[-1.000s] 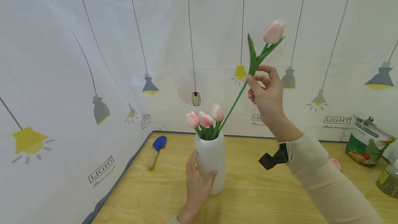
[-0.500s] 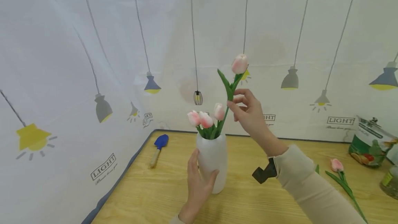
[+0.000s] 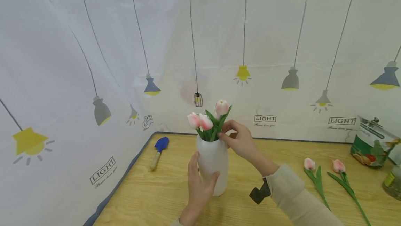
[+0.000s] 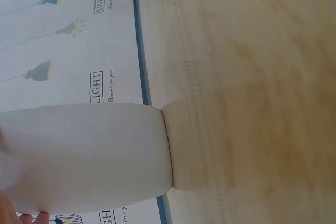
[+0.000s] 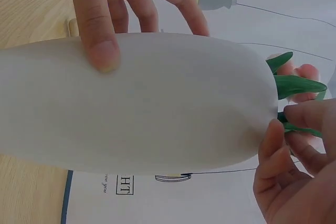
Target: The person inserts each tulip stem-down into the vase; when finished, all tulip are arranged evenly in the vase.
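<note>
A smooth white vase point(image 3: 214, 165) stands upright on the wooden table. My left hand point(image 3: 199, 190) holds it from the left, thumb across the front and fingers round the side; the right wrist view also shows this hand point(image 5: 97, 17) against the vase. Several pink-and-white tulips point(image 3: 194, 119) with green leaves rise from the mouth. At the rim, my right hand point(image 3: 242, 141) pinches the stem of one tulip point(image 3: 221, 107), whose bloom sits highest. Its lower stem is hidden inside the vase. In the right wrist view, those fingers touch the rim beside green leaves point(image 5: 299, 85).
Two loose tulips lie on the right of the table, one tulip point(image 3: 309, 164) left of the other tulip point(image 3: 339, 166). A small blue trowel point(image 3: 161, 145) lies at left. A green-and-white bag point(image 3: 372, 144) and a jar point(image 3: 393, 182) stand far right. Lamp-printed sheeting point(image 3: 269, 27) encloses the table.
My right hand has come down and left, lowering the tulip into the vase until its bloom is near the others. The left hand keeps its hold on the vase.
</note>
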`<act>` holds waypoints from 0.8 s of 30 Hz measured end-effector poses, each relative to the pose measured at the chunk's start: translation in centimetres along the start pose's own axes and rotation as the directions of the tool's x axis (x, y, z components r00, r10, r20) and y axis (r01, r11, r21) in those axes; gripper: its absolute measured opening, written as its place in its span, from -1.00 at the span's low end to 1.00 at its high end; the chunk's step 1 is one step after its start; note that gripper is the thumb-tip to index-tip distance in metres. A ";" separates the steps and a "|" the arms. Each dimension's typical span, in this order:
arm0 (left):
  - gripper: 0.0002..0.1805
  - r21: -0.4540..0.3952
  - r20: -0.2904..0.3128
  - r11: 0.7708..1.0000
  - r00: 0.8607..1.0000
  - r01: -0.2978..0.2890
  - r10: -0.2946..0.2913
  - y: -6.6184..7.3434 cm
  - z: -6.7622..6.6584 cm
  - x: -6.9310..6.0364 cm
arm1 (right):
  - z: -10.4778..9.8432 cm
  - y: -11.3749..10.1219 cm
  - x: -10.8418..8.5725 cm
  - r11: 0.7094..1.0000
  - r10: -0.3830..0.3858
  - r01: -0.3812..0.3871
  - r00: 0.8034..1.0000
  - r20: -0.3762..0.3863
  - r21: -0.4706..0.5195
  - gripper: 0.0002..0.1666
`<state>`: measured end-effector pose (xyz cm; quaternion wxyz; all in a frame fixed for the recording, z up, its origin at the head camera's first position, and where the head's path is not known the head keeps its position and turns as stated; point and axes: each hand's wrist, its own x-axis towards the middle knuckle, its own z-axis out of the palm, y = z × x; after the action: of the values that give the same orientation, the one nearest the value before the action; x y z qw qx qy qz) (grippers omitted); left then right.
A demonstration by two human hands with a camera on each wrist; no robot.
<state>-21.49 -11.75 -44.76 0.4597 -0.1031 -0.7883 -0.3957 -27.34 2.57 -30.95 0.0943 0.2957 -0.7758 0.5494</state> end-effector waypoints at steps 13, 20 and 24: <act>-0.07 0.015 0.000 1.000 1.000 -0.013 0.013 0.1 -0.1 -0.1 | 0.2 -0.4 -0.2 0.994 0.020 -0.028 0.997 -0.069 -0.109 -0.87; -0.06 0.008 0.004 1.000 1.000 0.007 -0.007 0.4 -0.1 0.1 | -0.1 0.4 -0.9 0.997 0.036 -0.041 0.996 -0.079 -0.068 -0.82; -0.06 0.018 -0.006 1.000 1.000 0.007 -0.007 0.5 -0.2 0.1 | -1.2 1.3 -2.0 1.000 0.011 -0.009 0.996 -0.090 0.016 -0.73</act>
<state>-21.18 -11.55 -44.37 0.4614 -0.0951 -0.7909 -0.3905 -26.65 4.65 -32.53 0.1241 0.2676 -0.7679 0.5687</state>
